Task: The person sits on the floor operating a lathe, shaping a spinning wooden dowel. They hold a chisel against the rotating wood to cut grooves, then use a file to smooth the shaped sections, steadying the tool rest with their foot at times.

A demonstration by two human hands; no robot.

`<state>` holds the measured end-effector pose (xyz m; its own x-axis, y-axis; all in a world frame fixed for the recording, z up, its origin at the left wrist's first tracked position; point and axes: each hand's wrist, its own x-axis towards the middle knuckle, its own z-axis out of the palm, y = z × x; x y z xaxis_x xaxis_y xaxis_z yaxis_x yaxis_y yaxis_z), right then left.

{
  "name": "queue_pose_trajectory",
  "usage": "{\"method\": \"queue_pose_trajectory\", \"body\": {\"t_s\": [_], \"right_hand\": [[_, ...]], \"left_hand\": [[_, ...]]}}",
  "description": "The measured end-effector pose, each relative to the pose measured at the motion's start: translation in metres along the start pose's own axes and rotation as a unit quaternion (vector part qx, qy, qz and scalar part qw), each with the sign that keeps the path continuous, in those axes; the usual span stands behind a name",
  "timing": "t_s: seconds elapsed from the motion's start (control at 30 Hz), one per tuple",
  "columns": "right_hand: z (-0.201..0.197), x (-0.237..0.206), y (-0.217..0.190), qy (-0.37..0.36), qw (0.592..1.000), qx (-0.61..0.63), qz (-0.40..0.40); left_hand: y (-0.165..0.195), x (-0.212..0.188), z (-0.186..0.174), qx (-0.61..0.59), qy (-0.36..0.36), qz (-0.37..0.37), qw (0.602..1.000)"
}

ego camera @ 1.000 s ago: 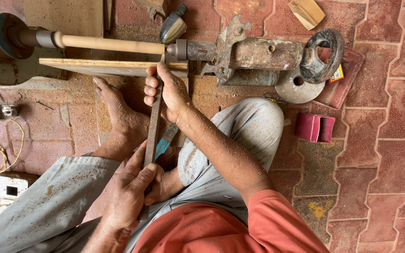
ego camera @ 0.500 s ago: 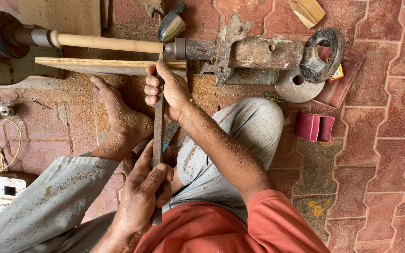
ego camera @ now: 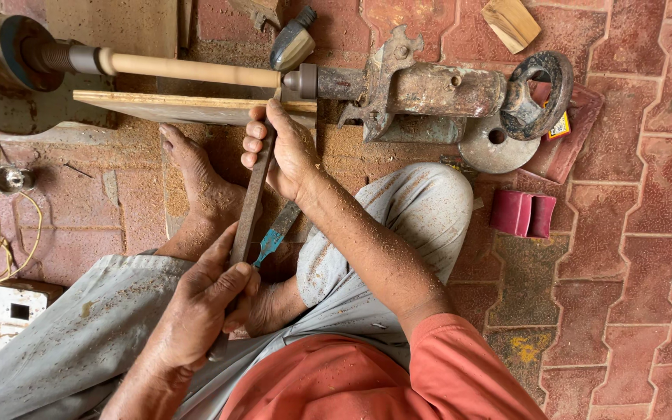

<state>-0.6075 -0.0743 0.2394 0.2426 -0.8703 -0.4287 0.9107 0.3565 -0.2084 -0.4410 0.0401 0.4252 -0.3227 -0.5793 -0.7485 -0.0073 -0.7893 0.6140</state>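
Both hands' grip closed on chisel [ego camera: 249, 204]; tip at spindle [ego camera: 188, 68].

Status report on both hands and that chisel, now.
Left hand grips long chisel at handle end. Right hand clamps it near tip, against wooden spindle on lathe. Nothing in the way.

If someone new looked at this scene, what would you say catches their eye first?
Most striking is the long dark chisel, gripped at its near end by the left hand and steadied near the tip by the right hand. Its tip meets a pale wooden spindle mounted across the top on a rusty lathe tailstock. A bare foot braces below the wooden rest.
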Motion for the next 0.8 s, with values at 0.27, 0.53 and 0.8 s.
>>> {"method": "queue_pose_trajectory", "body": {"t_s": [0.27,0.53,0.8], "right_hand": [[0.003,-0.007,0.004,-0.006,1.0,-0.011,-0.014],[-0.002,-0.006,-0.001,0.003,1.0,-0.029,-0.01],[-0.001,-0.017,-0.012,-0.012,0.999,-0.033,0.016]], "left_hand": [[0.0,-0.011,0.0,0.0,0.006,-0.009,1.0],[-0.015,-0.007,0.017,-0.037,0.013,-0.001,0.999],[-0.028,-0.012,0.051,-0.086,0.01,0.033,0.996]]}}
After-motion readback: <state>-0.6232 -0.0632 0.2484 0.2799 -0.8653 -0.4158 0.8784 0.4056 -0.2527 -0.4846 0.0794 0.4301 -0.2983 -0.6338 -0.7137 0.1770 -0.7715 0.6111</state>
